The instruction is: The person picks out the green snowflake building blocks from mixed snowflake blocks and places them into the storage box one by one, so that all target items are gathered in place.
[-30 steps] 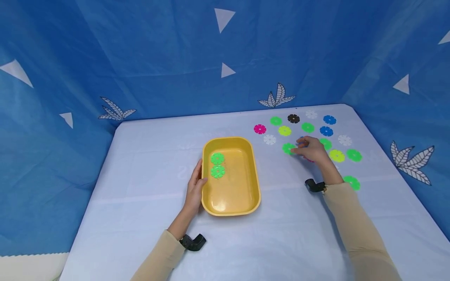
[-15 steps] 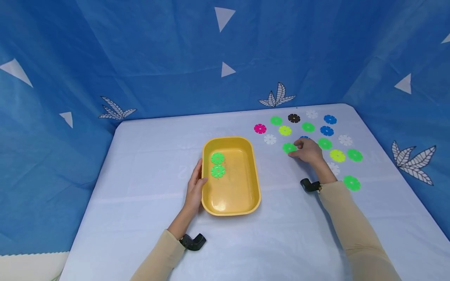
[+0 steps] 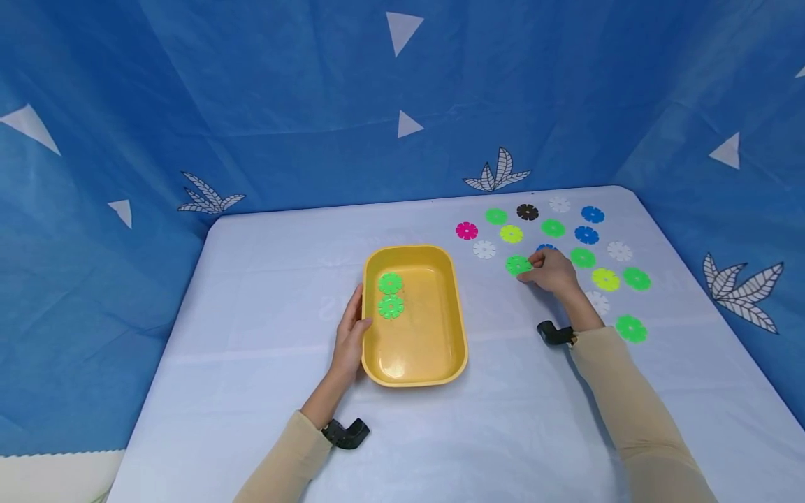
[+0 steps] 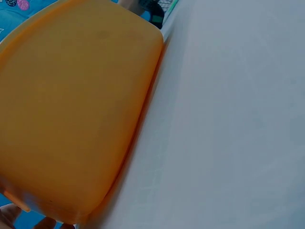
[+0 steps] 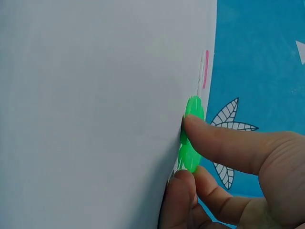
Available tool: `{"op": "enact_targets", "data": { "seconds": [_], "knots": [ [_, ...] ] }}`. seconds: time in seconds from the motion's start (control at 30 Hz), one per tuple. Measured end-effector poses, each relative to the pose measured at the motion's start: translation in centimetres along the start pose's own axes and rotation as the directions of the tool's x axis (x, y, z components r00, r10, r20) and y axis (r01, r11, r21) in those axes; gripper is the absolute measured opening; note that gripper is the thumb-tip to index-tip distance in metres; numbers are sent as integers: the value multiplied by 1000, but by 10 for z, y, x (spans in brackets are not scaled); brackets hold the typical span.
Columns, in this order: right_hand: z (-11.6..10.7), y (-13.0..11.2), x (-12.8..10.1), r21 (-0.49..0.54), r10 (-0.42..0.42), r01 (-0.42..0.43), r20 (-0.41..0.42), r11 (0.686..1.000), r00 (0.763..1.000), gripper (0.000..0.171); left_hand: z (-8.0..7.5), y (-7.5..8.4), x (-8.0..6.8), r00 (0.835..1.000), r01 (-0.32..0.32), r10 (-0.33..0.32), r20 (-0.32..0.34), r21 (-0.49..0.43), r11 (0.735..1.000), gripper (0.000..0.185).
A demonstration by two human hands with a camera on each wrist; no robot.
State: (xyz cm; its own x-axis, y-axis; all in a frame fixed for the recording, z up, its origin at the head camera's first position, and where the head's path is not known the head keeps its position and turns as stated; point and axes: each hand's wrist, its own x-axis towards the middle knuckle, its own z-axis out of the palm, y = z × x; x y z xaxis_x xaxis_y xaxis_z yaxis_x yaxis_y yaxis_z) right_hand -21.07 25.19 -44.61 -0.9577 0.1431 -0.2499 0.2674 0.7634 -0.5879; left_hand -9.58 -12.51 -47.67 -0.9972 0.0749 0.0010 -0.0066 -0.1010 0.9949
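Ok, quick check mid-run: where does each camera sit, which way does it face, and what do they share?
Head: above the table, looking forward and down; shows the left hand at the yellow tray, right hand, both sleeves.
Left wrist: low beside the tray, facing its outer wall; only fingertips show.
Right wrist: at table level, facing the fingers pinching a green disc.
Shared: head and right wrist both show that green disc.
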Motion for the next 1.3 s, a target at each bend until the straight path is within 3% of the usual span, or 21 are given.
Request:
{"op": "enact_targets", "data": {
  "seconds": [0.3, 0.5, 0.83, 1.0, 1.13, 1.3],
  "knots": [
    [1, 0, -1, 95, -9, 15, -71, 995, 997, 30, 0, 0, -1, 1000, -4, 4, 1, -4, 1000, 64],
    [-2, -4, -6, 213, -19, 32, -66, 977, 998, 28, 1, -1, 1, 1000, -6, 6, 1, -15, 1000, 64],
    [-2, -48, -35, 335, -142, 118, 45, 935, 989, 33, 0, 0, 0, 1000, 0, -1, -11, -4, 1000, 64],
    [8, -75, -50, 334, -179, 137, 98, 933, 979, 30, 1, 0, 0, 1000, 1, -1, -8, -9, 1000, 64],
    [17, -95, -62, 329, -241, 182, 149, 927, 959, 26, 1, 0, 0, 1000, -1, 1, -10, -4, 1000, 64],
    [34, -115, -75, 361, -318, 217, 251, 907, 914, 21, 1, -1, 0, 1000, 1, -1, -19, 10, 1000, 64]
  ]
}}
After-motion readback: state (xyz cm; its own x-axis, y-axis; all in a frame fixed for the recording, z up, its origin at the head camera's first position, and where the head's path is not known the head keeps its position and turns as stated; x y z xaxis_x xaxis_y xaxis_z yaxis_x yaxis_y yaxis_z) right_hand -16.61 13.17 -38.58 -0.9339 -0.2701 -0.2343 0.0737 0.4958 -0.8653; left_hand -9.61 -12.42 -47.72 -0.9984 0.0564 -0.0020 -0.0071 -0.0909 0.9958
